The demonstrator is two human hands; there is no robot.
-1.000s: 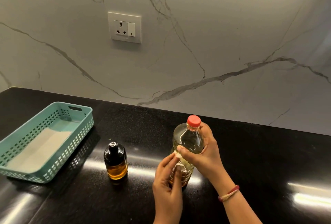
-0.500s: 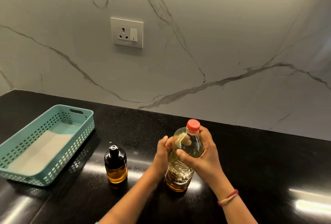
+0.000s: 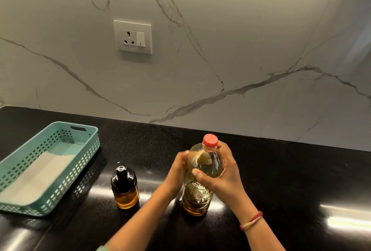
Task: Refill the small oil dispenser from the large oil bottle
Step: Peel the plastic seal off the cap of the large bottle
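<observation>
Fingers of the right hand are curled around the shoulder of the large oil bottle, thumb across its front, closed tight on it. Left hand now presses flat against the bottle's left side, a bit blurred; a second ago it sat lower down, at the front of the base, so it has climbed to mid-body. Reads as a two-handed steadying grip ahead of opening. Red cap is still on, so no pouring yet. Bottle stands upright on the black counter, lower centre of frame. Small oil dispenser sits just left of it, apart, lid on, roughly a third full. Both forearms run in from the bottom edge, angled up toward the bottle; right wrist carries a red thread band. Teal basket at lower left is untouched.
</observation>
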